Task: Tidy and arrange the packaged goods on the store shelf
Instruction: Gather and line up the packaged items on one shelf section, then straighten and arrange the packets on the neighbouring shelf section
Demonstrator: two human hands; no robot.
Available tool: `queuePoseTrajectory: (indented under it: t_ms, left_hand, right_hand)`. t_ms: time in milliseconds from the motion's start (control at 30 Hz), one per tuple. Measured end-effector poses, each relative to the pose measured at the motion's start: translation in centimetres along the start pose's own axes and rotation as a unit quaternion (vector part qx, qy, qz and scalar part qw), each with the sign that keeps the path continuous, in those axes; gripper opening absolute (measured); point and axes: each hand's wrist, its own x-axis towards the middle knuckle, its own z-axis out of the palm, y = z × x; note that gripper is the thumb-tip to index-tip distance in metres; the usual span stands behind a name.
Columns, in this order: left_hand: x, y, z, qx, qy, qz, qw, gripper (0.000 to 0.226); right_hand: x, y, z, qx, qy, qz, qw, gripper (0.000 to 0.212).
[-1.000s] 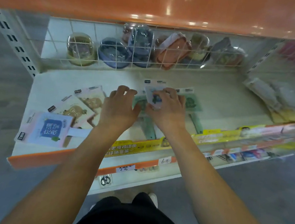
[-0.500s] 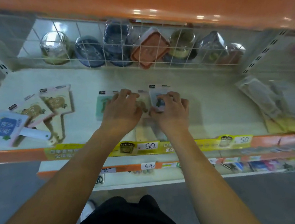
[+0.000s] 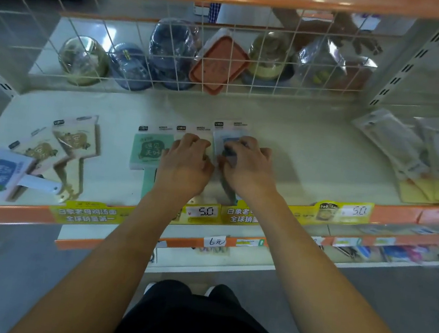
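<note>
Nearest the camera, below our forearms, ran the orange shelf lip (image 3: 2,212) with its yellow price strips (image 3: 343,212) and a handwritten tag on the tier beneath. On the pale shelf board (image 3: 309,160) just past the lip we had both hands down side by side, almost touching. Our left hand (image 3: 186,162) lay knuckles up on a cream-coloured packaged card (image 3: 189,131), fingers bent over it; whether the fingertips actually gripped the card's edge we could not tell. Our right hand (image 3: 248,167) lay on the blue packaged card (image 3: 228,137) just beside it, fingers curled over the printed face, thumb side hidden. Directly left of the left hand lay a green packaged card (image 3: 150,150), flat, its handle pointing toward the lip. Well to the left sat a loose overlapping group: two tan cards (image 3: 75,137) fanned at angles and a white-and-blue one (image 3: 1,173) nearest the lip. At far right lay clear-wrapped packets (image 3: 388,143) over yellow ones (image 3: 423,189), blurred. Behind the board stood a white wire grid (image 3: 116,53), and beyond it wrapped bowls (image 3: 84,60) and an orange rectangular container (image 3: 219,62).
</note>
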Motion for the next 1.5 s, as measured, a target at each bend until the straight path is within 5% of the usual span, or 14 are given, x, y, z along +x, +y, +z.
queuePoseTrajectory:
  t_ms: [200, 833, 1300, 1500]
  left_hand:
    - [0.9, 1.1, 0.1, -0.009, -0.021, 0.040, 0.999, 0.039]
    - [0.7, 0.8, 1.7, 0.003, 0.001, 0.067, 0.998, 0.026]
    - [-0.1, 1.5, 0.8, -0.005, -0.006, 0.030, 1.000, 0.032]
    - [-0.8, 1.4, 0.2, -0.009, 0.031, 0.028, 0.999, 0.039]
  right_hand:
    - [-0.2, 2.0, -2.0, 0.067, 0.040, 0.016, 0.997, 0.037]
    - [-1.8, 3.2, -1.0, 0.031, 0.046, 0.016, 0.998, 0.026]
    - [-2.2, 2.9, -2.2, 0.045, 0.006, 0.013, 0.999, 0.035]
    - [-2.5, 2.0, -2.5, 0.055, 0.054, -0.018, 0.997, 0.041]
